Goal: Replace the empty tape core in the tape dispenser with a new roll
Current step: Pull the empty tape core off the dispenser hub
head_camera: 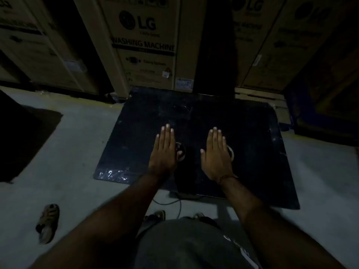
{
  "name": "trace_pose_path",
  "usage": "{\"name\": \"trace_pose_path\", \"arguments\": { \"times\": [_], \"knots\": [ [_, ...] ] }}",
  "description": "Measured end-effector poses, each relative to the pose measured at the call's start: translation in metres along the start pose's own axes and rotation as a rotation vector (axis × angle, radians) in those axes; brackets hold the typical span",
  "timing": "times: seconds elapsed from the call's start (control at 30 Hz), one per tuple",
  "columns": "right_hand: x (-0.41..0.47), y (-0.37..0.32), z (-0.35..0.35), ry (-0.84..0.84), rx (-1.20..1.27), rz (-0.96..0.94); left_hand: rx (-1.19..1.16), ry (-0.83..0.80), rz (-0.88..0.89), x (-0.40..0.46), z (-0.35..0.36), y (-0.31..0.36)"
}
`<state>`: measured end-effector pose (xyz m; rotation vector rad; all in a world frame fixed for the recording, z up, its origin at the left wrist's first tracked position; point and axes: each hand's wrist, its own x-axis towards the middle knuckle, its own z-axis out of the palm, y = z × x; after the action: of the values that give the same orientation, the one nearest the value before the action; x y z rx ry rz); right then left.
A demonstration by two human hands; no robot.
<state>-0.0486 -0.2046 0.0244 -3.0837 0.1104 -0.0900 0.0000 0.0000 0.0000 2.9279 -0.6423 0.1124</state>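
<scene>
both hands, left hand (164, 150) and right hand (216, 154), hover flat-fingered and empty at frame centre; identify the half-hidden round objects (181, 151) before gripping.

2 hands: left hand (164, 150), right hand (216, 153), both flat. 1 dark tabletop (252, 133). 2 round rolls: left roll (181, 151), right roll (230, 152). 3 cardboard boxes, middle box (143, 41). 1 loose sandal (48, 223).

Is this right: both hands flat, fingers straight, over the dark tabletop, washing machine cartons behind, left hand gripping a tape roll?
No. In the head view the left hand grips nothing; its fingers are straight, like the right hand. A round object only peeks out beside it. The rest stands.
</scene>
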Motion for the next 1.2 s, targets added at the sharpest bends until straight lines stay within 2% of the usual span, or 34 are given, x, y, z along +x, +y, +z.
{"name": "trace_pose_path", "arguments": {
  "times": [0.1, 0.33, 0.63, 0.87, 1.1, 1.2],
  "knots": [
    [0.005, -0.010, 0.001, -0.089, -0.011, 0.038, -0.005, -0.044, -0.079, -0.007, 0.004, -0.011],
    [0.017, -0.031, 0.019, -0.311, 0.025, -0.077, -0.072, -0.122, -0.160, -0.030, 0.023, -0.031],
    [0.038, -0.052, 0.042, -0.373, 0.225, -0.044, -0.078, -0.153, -0.195, -0.032, 0.048, -0.073],
    [0.047, -0.058, 0.047, -0.265, 0.297, 0.052, -0.088, -0.171, -0.140, -0.017, 0.069, -0.084],
    [0.079, -0.058, 0.087, -0.095, 0.417, 0.063, -0.166, 0.030, -0.139, -0.004, 0.114, -0.074],
    [0.089, -0.061, 0.105, -0.084, 0.488, 0.062, -0.183, 0.114, -0.141, -0.004, 0.121, -0.078]
  ]
}}
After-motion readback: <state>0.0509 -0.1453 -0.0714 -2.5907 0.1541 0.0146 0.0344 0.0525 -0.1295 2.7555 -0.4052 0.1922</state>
